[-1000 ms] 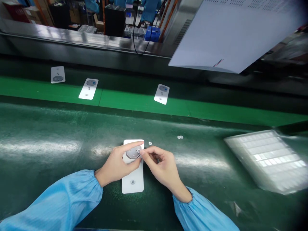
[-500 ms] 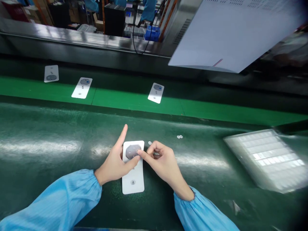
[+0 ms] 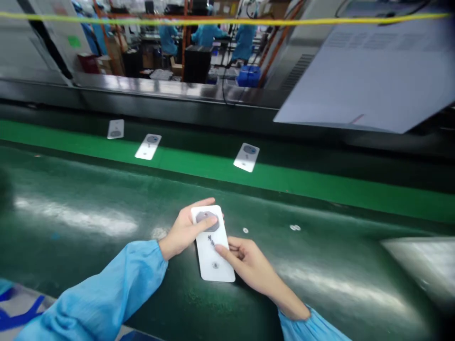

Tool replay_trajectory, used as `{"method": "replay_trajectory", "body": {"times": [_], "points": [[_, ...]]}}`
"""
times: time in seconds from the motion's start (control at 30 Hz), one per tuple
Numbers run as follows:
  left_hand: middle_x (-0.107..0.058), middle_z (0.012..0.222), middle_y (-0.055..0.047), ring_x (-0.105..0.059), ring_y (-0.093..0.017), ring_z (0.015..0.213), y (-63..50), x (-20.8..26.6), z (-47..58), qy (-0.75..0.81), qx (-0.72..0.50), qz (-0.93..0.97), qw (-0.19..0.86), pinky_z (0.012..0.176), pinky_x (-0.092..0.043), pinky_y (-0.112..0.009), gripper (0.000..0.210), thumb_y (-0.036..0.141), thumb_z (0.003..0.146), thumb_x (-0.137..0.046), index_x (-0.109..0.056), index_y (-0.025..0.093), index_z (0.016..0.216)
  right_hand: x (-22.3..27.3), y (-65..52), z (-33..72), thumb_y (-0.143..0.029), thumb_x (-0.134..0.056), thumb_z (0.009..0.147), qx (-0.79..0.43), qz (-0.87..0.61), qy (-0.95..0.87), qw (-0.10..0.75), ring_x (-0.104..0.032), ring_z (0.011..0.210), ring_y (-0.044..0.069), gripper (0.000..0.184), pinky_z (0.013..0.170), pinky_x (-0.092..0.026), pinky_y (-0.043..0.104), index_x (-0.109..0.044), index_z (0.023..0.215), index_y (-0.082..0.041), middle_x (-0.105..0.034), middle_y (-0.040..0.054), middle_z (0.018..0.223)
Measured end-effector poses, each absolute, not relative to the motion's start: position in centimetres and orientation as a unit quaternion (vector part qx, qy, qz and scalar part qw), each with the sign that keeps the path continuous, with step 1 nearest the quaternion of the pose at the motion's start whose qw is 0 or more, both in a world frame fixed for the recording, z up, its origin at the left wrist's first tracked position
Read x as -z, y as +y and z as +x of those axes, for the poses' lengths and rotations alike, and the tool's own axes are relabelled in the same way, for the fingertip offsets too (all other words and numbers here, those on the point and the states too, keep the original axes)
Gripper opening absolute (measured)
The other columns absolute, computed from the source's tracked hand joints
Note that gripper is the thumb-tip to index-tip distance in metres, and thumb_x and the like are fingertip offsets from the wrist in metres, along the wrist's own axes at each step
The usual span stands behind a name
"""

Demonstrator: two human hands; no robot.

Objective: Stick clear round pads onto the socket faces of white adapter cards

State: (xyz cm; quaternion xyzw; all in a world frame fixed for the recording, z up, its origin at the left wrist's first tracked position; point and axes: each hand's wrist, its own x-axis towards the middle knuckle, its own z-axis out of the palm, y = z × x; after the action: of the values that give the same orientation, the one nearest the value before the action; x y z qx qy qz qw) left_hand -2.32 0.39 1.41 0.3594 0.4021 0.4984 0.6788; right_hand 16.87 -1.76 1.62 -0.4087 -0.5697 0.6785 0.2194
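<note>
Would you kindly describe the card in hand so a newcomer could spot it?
Find the dark green worktop. There, the left hand and right hand hold a white card bearing a grey patch. Unlike three similar cards farther back, this one is held.

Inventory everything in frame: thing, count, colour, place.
Held card: 1, white and grey, in hands
Work surface: 1, dark green, under hands
Bright strip: 1, green, beyond work surface
Other cards: 3, white and grey, along strip
Discs: 3, whitish, right of held card
Tray: 1, whitish, right edge
Panel: 1, white, upper right
Line: 1, yellow, across top
Bin: 1, blue, background
People: several, blue clothing, background
Clutter: uncountable, mixed, background
Print: 1, blue, lower left
Sleeves: 2, blue, forearms
Left hand: 1, bare, card's top
Right hand: 1, bare, card's right edge
</note>
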Motion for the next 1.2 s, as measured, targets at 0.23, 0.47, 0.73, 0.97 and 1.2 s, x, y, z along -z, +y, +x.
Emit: {"method": "replay_trajectory", "body": {"times": [0.23,0.47,0.73,0.97,1.2], "points": [[-0.065,0.134,-0.017,-0.058,-0.027,0.13,9.9,-3.3,-12.8,0.655,-0.46,0.564,0.203,0.111,-0.044,-0.042,0.052,0.032,0.096,-0.06,-0.048,0.015,0.144,-6.0,9.2,9.4,-0.059,-0.075,0.08,-0.646,-0.41,-0.526,0.371,-0.049,0.049,0.01,0.046,0.038,-0.035,0.02,-0.066,0.079,-0.014,-0.065,0.0041,0.068],[-0.054,0.139,-0.029,-0.045,-0.043,0.137,15.6,-5.5,-19.3,0.795,-0.393,0.446,0.122,0.105,-0.043,-0.058,0.066,0.031,0.089,-0.072,-0.046,0.005,0.144,0.0,3.0,8.1,-0.067,-0.06,0.088,-0.599,-0.37,-0.626,0.334,-0.046,0.053,0.01,0.052,0.049,-0.036,0.022,-0.056,0.071,-0.018,-0.052,-0.0012,0.062],[-0.068,0.111,-0.009,-0.068,-0.019,0.089,14.3,-9.1,-16.6,0.711,-0.394,0.5,0.301,0.077,-0.06,-0.037,0.031,0.035,0.098,-0.062,-0.063,0.013,0.12,0.9,-1.4,12.1,-0.069,-0.059,0.089,-0.663,-0.36,-0.566,0.333,-0.055,0.056,0.013,0.054,0.05,-0.043,0.024,-0.066,0.087,-0.015,-0.062,0.004,0.071],[-0.075,0.105,-0.01,-0.071,-0.023,0.088,1.4,-4.3,-5.2,0.488,-0.35,0.595,0.535,0.076,-0.057,-0.032,0.034,0.03,0.091,-0.066,-0.068,0.014,0.12,-0.4,0.5,14.3,-0.071,-0.061,0.086,-0.627,-0.386,-0.535,0.414,-0.061,0.054,0.015,0.062,0.046,-0.051,0.026,-0.064,0.115,-0.015,-0.069,0.0062,0.077],[-0.076,0.106,-0.017,-0.073,-0.029,0.097,-0.8,-2.5,-1.3,0.445,-0.477,0.345,0.675,0.085,-0.057,-0.038,0.044,0.035,0.07,-0.086,-0.071,0.011,0.103,-0.4,-1.4,15.8,-0.063,-0.054,0.095,-0.662,-0.335,-0.631,0.228,-0.056,0.044,0.012,0.048,0.042,-0.042,0.021,-0.06,0.088,-0.017,-0.064,0.0002,0.061]]}}
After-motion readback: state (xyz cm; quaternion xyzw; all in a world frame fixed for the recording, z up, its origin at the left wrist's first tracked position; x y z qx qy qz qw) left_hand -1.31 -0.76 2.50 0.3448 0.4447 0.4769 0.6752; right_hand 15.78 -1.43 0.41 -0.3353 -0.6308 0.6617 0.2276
